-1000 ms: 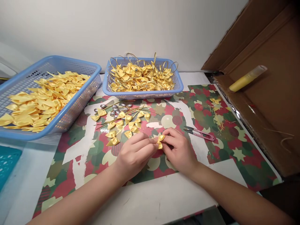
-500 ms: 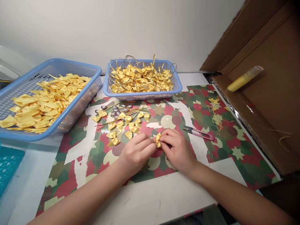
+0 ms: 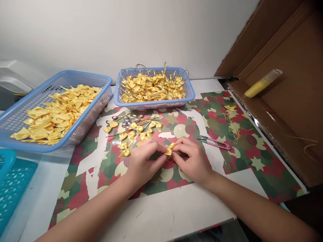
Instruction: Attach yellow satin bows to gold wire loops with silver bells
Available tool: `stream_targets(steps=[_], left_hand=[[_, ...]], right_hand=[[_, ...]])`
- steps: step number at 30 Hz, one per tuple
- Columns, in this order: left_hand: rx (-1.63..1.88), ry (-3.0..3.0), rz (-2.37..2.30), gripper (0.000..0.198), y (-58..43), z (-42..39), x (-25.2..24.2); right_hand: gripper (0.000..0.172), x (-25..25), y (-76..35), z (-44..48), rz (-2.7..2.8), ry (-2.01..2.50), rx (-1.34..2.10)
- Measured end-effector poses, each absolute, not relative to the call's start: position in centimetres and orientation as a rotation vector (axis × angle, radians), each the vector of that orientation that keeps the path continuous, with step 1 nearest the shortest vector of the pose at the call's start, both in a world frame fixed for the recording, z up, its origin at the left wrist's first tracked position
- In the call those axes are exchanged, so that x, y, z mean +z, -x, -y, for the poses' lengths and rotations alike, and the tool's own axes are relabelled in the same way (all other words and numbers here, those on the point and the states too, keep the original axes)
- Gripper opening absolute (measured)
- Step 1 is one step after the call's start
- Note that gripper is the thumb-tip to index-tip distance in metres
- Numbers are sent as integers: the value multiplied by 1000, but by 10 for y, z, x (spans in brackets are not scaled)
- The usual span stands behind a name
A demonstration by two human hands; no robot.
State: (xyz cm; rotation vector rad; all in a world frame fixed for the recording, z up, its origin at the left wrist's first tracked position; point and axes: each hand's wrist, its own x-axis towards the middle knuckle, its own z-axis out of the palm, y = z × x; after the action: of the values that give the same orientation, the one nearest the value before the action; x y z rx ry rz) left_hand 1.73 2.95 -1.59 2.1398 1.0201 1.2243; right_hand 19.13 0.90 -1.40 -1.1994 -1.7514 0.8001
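Observation:
Between my hands is a small yellow satin bow (image 3: 170, 149), with a thin gold loop of cord hanging just below it. My left hand (image 3: 145, 156) pinches the bow's left side, its fingers curled. From the right, thumb and fingertips of my right hand (image 3: 193, 159) grip the other side. Left of my hands lie several loose yellow bows (image 3: 124, 150), gold cords (image 3: 117, 133) and silver bells (image 3: 125, 122) in a small heap. Pink-handled thread snips (image 3: 214, 142) rest to the right of my right hand.
A blue basket (image 3: 85, 129) of yellow bows stands at the left. Another blue basket (image 3: 153, 105), at the back, holds bows with gold cords. A teal basket (image 3: 17, 188) is at the lower left. Thread scraps (image 3: 235, 127) lie right, near a cardboard wall (image 3: 290, 111) with a yellow tube (image 3: 262, 84).
The bow has turned between my fingers, and a gold loop now shows beneath it. My left hand has shifted its grip, knuckles raised. The camera view has swung slightly left.

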Motion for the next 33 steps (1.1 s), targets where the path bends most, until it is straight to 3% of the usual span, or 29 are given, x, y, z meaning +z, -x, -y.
stream_targets(steps=[3,7,10,14,18,27,33], left_hand=[[1138,-1619,-1076,10,-19,-30,-10],[1057,-1206,-1017,9,-22,-32,-2],[1017,-1095,-979,9,-23,-31,-1],[984,-1081,-948,9,-24,-27,-3],[974,-1111,-923,8,-25,-25,-5],[994,-1162,-960,10,-27,-24,-4],[1045,-1393,-994,7,-24,-24,-6]], right_hand=[[5,-11,-194,-9,1744,1056,810],[9,-6,-199,-12,1773,959,680],[22,-4,-199,-13,1718,1046,688],[38,-7,-195,-10,1647,1240,841],[26,-13,-193,-6,1687,1163,996],[16,-11,-192,-8,1710,1048,804],[23,-5,-197,-13,1441,1117,1259]])
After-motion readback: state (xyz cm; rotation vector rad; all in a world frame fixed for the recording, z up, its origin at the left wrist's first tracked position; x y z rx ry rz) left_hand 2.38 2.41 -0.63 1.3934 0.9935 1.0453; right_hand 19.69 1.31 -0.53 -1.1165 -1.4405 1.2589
